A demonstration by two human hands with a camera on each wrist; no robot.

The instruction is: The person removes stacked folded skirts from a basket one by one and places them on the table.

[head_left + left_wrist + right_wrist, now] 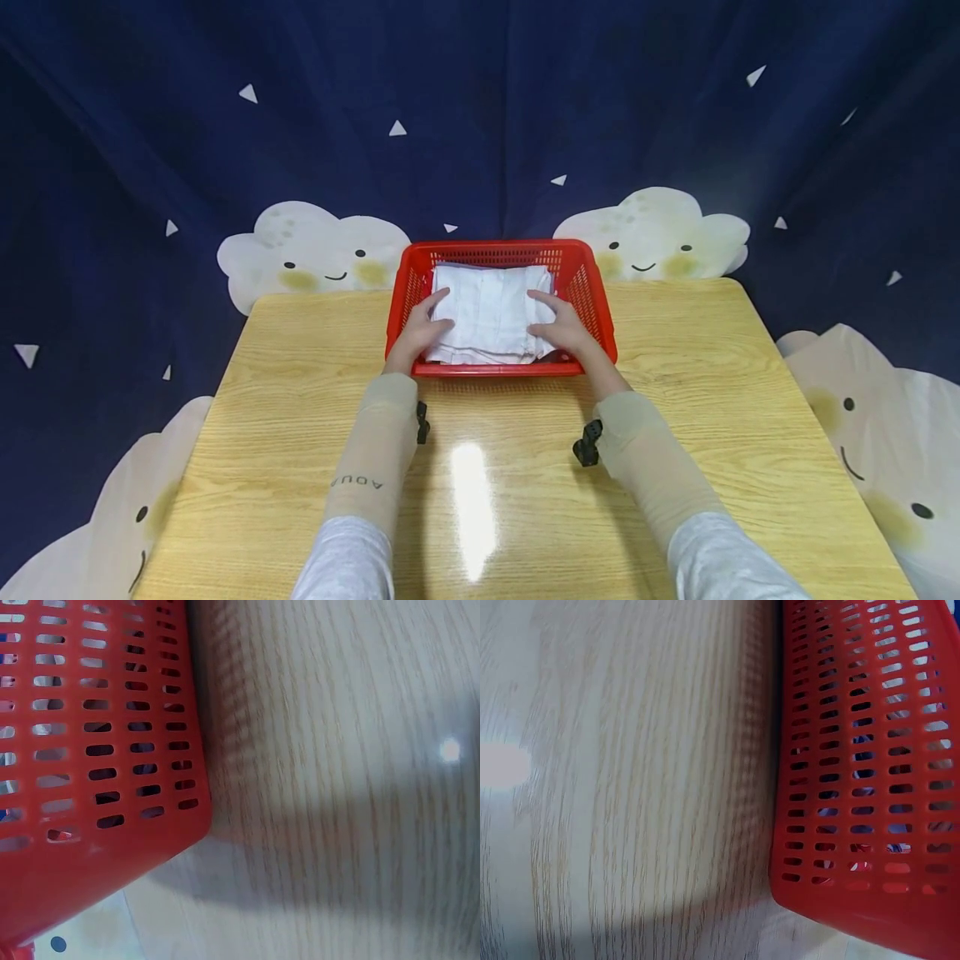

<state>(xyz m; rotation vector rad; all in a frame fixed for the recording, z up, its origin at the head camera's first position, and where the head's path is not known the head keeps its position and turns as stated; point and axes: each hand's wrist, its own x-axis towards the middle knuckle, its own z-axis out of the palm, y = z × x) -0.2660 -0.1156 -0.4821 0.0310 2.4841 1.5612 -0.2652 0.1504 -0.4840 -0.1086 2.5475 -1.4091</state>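
A folded white cloth (487, 308) lies on top inside a red plastic basket (495, 370). My left hand (423, 327) rests at the cloth's left side, thumb and forefinger spread apart over it. At the opposite side my right hand (564, 327) touches the cloth in the same spread way. Both forearms come over the basket's near rim. Only the slotted basket wall (97, 735) shows in the left wrist view; in the right wrist view the slotted wall (862, 765) likewise hides that hand.
The basket stands at the far side of a wooden table (300, 400). Behind the table hangs a dark blue curtain (450, 100) with clouds and white triangles. Through the basket slots, bits of blue, dark and white contents show. Light reflects off the tabletop between the forearms.
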